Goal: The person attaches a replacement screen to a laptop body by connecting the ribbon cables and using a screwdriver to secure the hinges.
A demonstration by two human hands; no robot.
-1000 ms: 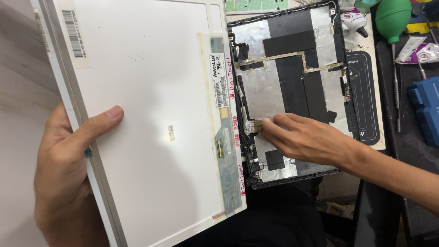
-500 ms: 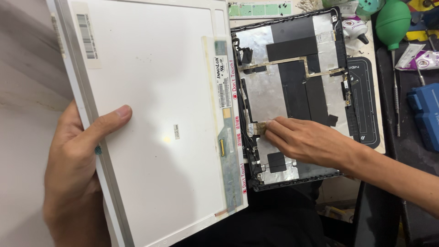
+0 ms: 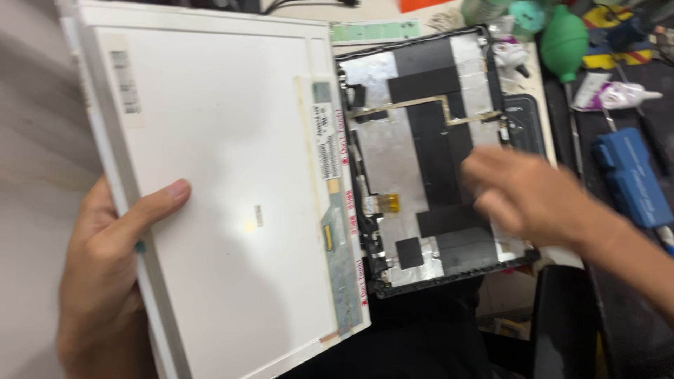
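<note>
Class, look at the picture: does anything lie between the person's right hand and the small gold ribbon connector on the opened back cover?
Nothing visible does. The blurred right hand hovers over the black and silver back cover, right of the small gold ribbon connector, with only bare cover between them.

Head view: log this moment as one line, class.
left hand: holds display panel edge | right hand: blurred, empty, above back cover

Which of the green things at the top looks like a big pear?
The dark green rubber air blower, round and pear-shaped. The paler teal object beside it is smaller; the flat green strip is a thin rectangle.
</note>
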